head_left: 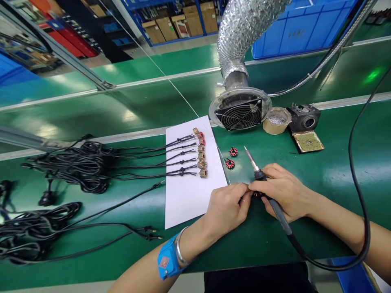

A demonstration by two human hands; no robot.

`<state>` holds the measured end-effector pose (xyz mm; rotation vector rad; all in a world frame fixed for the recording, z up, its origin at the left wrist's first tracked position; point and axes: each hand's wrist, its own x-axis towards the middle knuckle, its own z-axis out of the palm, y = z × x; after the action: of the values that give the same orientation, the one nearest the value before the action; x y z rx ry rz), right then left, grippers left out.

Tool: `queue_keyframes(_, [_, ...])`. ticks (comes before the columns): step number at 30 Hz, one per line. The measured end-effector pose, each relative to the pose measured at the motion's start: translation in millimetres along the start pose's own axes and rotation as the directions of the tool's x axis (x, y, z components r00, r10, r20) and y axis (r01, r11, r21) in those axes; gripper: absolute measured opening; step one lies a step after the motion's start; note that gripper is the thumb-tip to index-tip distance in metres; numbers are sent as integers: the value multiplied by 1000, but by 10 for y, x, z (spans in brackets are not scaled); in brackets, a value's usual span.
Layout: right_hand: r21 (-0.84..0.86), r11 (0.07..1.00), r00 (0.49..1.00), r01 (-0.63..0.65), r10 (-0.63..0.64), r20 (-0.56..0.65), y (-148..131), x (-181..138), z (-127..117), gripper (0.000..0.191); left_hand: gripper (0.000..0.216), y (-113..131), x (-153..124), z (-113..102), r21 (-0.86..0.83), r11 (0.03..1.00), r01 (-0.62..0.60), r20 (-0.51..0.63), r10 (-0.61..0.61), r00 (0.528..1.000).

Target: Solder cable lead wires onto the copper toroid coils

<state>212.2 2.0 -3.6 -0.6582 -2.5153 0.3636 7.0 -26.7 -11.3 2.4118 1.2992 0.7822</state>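
"So, what do you have in the hands down there?" "From far off, I see the left hand (227,207) with its fingers pinched closed on a small coil (257,194). The coil is right between the two hands, and fingers hide most of it."

"And the right hand (282,191)?" "It is closed around a soldering iron (280,215). Its thumb meets the left fingers by the coil. I can't tell how hard it squeezes. The iron's tip points away from me, near two red and black rings (230,164) on the green table (250,248)."

"What is on the white sheet (186,203)?" "A row of little coils (201,156), mostly copper, with some red ones near the far end. Black cord ends point at them from the left, and the big bundle of cords (88,162) lies on that side."

"Anything past the hands?" "Yes, a round fan (241,116) on a shiny silver hose (235,44). Just right of it sits a roll of tape (276,122). Next comes a small tray (308,141) with something yellowish in it."
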Motion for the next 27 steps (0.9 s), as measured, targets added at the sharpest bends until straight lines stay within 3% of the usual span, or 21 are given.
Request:
queue_keyframes(7, [130,986,973,-106,130,-193,39,-141,-22,39,13,-36,32,45,20,998,-64,-3,64,998])
queue_keyframes(14, [103,988,969,-119,138,-205,-19,-84,84,31,18,-58,61,-3,243,948,-205,-14,214,977])
queue_keyframes(19, [99,988,958,-122,143,-249,-57,-46,108,31,16,-72,58,-109,263,940,-216,33,215,976])
queue_keyframes(23, [105,988,958,-109,132,-254,-56,-57,54,35,18,-113,19,-383,234,961,-144,51,136,989])
queue_keyframes(27, [143,980,931,-142,181,-316,-59,-100,-44,37,23,-336,-201,-893,277,960,49,-21,-45,999])
